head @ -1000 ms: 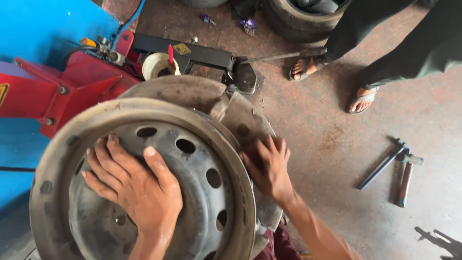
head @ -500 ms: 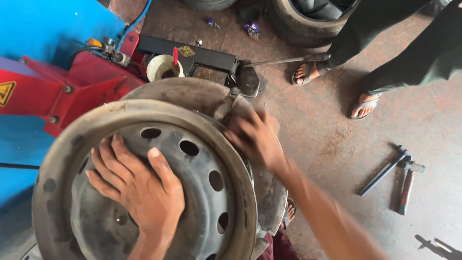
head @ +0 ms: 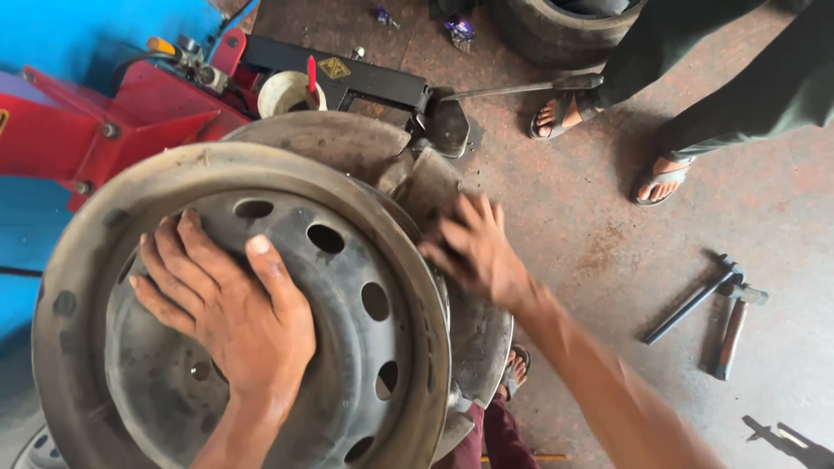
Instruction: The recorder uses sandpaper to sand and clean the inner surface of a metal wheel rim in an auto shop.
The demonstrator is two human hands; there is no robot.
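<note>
wheel rim (head: 365,217): steel, grey, fills lower left of frame, on red machine (head: 130,113).
left hand (head: 230,313): open, palm flat on rim disc, fingers spread.
right hand (head: 473,247): blurred, fingers spread at rim's right edge; grip can't tell.
tools (head: 712,308): floor, right.

Lying on the turntable (head: 334,143): rim (head: 261,174). Resting inside it: left hand (head: 230,313). Reaching in at the rim's right edge: right hand (head: 473,252). Standing behind, at upper left: machine (head: 113,113). Lying on the floor (head: 591,243) well to the right: tools (head: 717,313). Standing farther back: another person's feet (head: 608,139), beside a tyre (head: 565,26).
</note>
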